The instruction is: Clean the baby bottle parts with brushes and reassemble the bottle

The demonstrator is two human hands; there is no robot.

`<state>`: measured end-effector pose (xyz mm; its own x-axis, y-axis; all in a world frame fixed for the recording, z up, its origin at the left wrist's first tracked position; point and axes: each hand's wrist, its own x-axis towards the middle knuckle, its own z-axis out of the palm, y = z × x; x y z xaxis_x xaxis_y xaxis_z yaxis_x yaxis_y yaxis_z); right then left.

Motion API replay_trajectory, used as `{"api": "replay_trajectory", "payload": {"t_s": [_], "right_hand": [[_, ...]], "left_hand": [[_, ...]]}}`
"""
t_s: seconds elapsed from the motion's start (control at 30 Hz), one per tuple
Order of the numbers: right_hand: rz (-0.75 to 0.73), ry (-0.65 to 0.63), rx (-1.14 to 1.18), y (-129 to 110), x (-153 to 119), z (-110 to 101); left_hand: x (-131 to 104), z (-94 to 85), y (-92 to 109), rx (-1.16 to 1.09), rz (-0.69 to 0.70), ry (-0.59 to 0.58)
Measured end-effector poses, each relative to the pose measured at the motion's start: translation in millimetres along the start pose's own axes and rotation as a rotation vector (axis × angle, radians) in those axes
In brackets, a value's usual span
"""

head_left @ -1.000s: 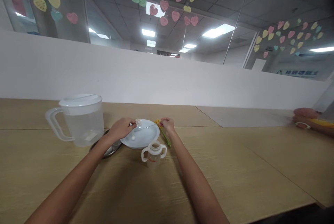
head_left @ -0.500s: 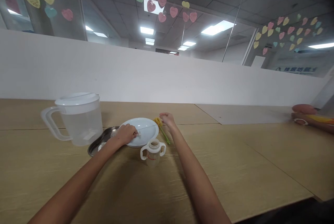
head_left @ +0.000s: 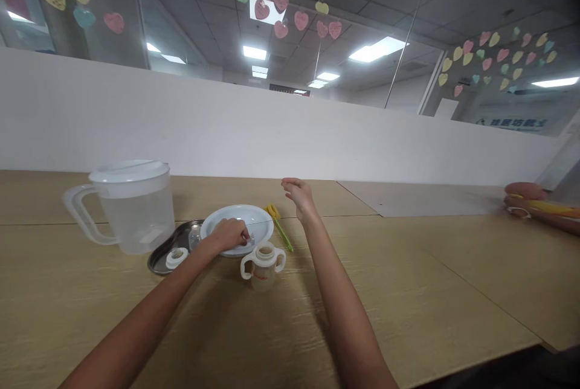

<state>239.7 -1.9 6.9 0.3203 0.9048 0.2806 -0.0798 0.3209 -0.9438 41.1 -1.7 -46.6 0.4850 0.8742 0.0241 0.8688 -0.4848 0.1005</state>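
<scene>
With our left hand (head_left: 230, 234) we pinch a small clear piece (head_left: 250, 240) over the white plate (head_left: 260, 227), the right hand (head_left: 299, 196) empty, fingers parted, the yellow-and-green brush (head_left: 281, 231) slanting between them

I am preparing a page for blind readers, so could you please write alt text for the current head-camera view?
The left hand is over a white dish, apparently touching a small clear piece; the right hand is raised nearby. Around the dish are an uncapped two-handled bottle, a yellow-and-green tool, a metal tray and a lidded jug.
</scene>
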Motion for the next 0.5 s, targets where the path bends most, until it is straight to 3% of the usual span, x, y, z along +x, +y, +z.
{"api": "replay_trajectory", "payload": {"t_s": [0.17, 0.33, 0.5], "right_hand": [[-0.032, -0.181, -0.019, -24.8, -20.3, 14.2], [-0.250, -0.401, 0.056, -66.1, -64.7, 19.8], [-0.595, -0.301, 0.176, -117.0, -126.3, 4.9]], "left_hand": [[-10.0, -21.2, 3.8, -0.026, -0.010, 0.047], [-26.0, -47.9, -1.0, -0.095, 0.032, 0.122], [-43.7, -73.1, 3.7, -0.310, 0.097, 0.235]]}}
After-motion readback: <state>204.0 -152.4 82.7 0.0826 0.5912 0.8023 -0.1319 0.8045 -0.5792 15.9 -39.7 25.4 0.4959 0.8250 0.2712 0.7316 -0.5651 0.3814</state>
